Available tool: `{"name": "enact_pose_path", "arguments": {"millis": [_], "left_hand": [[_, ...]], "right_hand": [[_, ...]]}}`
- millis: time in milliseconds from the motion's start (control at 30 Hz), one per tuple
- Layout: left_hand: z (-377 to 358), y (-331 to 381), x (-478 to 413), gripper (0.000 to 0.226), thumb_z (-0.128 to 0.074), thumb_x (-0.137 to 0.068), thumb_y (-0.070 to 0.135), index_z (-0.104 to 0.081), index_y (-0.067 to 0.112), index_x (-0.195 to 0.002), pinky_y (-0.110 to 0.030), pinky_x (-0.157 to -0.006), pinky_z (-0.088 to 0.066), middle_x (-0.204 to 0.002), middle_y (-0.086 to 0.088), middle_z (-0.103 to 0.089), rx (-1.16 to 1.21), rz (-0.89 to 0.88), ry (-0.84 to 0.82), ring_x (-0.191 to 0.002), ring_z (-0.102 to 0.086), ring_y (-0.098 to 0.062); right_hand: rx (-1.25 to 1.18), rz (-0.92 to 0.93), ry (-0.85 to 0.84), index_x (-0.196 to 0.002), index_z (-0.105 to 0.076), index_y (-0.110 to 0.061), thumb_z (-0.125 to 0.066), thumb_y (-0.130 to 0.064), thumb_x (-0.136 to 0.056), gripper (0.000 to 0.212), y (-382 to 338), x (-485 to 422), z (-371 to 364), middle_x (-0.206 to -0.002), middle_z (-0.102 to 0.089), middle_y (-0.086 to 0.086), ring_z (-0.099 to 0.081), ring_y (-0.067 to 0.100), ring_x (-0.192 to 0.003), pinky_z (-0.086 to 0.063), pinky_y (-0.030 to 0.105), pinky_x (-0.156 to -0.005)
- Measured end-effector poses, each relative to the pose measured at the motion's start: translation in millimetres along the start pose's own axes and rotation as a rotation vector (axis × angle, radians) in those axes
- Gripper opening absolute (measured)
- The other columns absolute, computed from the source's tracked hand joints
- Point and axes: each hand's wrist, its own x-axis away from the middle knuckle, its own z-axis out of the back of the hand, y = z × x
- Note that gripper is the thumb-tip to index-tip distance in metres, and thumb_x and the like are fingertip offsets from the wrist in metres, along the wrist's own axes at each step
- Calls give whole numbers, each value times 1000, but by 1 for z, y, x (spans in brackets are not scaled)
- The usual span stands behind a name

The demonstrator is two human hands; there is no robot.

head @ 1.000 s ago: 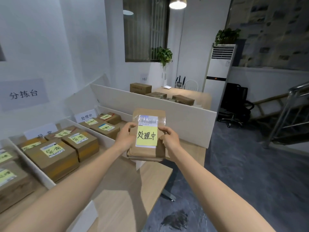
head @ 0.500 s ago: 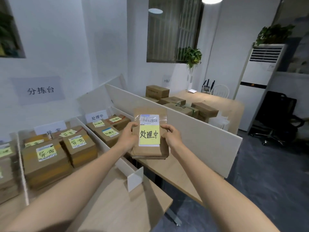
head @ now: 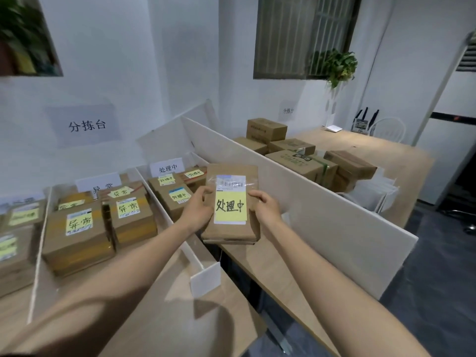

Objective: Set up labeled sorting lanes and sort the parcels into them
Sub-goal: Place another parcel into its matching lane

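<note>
Both hands, left hand [head: 198,211] and right hand [head: 262,206], grip the 处理中-labelled parcel [head: 231,222] by its sides, fingers curled round its edges, seemingly above the bench [head: 164,318].

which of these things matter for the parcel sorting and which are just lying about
Part of the job: held parcel marked 处理中, gripped by left hand and right hand; 处理中 lane sign; 异常 lane sign; sorted parcels in both lanes; white lane dividers.
Just lying about: potted plant by the window; routers; white chair; air conditioner.
</note>
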Motion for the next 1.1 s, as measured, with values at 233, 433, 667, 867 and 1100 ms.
{"name": "enact_pose_path", "arguments": {"millis": [233,433,667,867,1100], "left_hand": [[-13,-10,-42,32,-52,-94,10,-47,16,-125,-45,-87,-53,-110,2,-54,16,0,27,-102,-60,-23],[-9,-23,-101,23,-46,-97,11,-48,18,-119,-28,-60,-47,-95,9,-53,7,-6,102,-83,-56,-17],[-4,-48,-154,12,-44,-99,17,-45,25,-109,-19,-47,-42,-91,12,-55,33,48,127,-64,-55,-10],[-9,-75,-182,15,-46,-99,21,-47,18,-113,-31,-70,-55,-85,13,-52,-5,133,124,-77,-56,-8],[-22,-100,-199,23,-51,-94,8,-45,20,-112,-23,-71,-51,-107,4,-51,16,187,76,-98,-52,-15]], "right_hand": [[-10,-55,-25,-111,-63,-18,-48,-2,-90,30,10,-49,-7,-105,-69,4,-66,17,-89,-52,28,-69],[67,-40,-51,-114,-61,-17,-44,1,-93,32,-5,-107,-29,-97,-66,-1,-61,6,-76,-44,14,-50],[91,-71,-105,-112,-62,-16,-53,-7,-93,23,7,-169,-62,-102,-70,3,-66,16,-86,-54,27,-70],[64,-113,-123,-110,-62,-16,-55,-4,-91,24,28,-195,-76,-97,-67,0,-63,10,-79,-52,22,-63],[60,-173,-158,-114,-63,-10,-60,-5,-88,27,57,-227,-85,-110,-67,8,-65,22,-100,-54,39,-90]]}}
